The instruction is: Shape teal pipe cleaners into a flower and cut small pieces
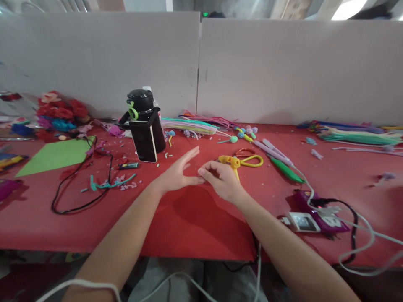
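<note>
My left hand [179,173] is raised over the red table, fingers stretched out and thumb pointing right. At the tip of that thumb, my right hand [222,180] closes in a pinch. Whatever sits between the pinching fingertips, if anything, is too small to make out. Just behind my right hand lies a yellow glue gun [229,160], partly hidden by it. Yellow-handled scissors [252,161] rest beside the glue gun. To the left of my left hand, a black phone-like slab [143,142] leans against a black bottle [141,100].
Pipe cleaners [189,125] and pom-poms [248,131] lie along the white partition [100,58]. At right are a lilac styling iron [273,152], a green-handled tool [286,170] and a purple power strip [333,222] with cables. Green paper [56,155] and a looped black cord [59,188] are left.
</note>
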Demonstrator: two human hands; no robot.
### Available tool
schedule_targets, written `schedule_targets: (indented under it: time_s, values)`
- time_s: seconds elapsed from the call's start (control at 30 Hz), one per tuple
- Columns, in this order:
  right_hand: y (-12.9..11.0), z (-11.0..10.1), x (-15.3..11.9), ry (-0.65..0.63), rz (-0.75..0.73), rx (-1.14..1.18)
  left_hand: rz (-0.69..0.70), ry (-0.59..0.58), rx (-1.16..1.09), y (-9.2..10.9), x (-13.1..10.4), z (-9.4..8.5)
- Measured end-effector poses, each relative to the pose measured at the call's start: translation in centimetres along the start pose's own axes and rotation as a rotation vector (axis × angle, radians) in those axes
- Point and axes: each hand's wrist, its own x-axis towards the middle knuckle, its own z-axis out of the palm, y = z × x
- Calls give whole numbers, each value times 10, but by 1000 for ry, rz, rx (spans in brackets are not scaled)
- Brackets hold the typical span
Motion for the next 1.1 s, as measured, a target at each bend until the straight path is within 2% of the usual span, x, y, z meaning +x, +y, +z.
schedule_targets:
  time_s: [0.13, 0.23, 0.43, 0.5, 0.6, 0.73, 0.9, 1.1]
  values:
    - [2, -2, 0, 162, -8, -111, -13, 64, -51, 3, 2, 0]
    - [2, -3, -2, 201, -18, -118, -19, 84, -75, 3, 4, 2]
    - [-5, -3, -4, 265, -198, -68, -61, 131, -112, 6, 5, 4]
    - [-6, -3, -5, 255, -206, -46, -77, 128, -164, 9, 4, 5]
    - [-6, -2, -7, 230, -204, -62, -66, 76, -413, 16, 4, 6]
    - [-4, 2, -11, 123, -322, -289, -101, 61, -700, 28, 4, 8]
    - [1, 9, -16, -7, -394, -523, -41, 97, -755, 37, 2, 8]
    - [6, 10, -20, -74, -371, -598, -2, 161, -731, 37, 2, 7]
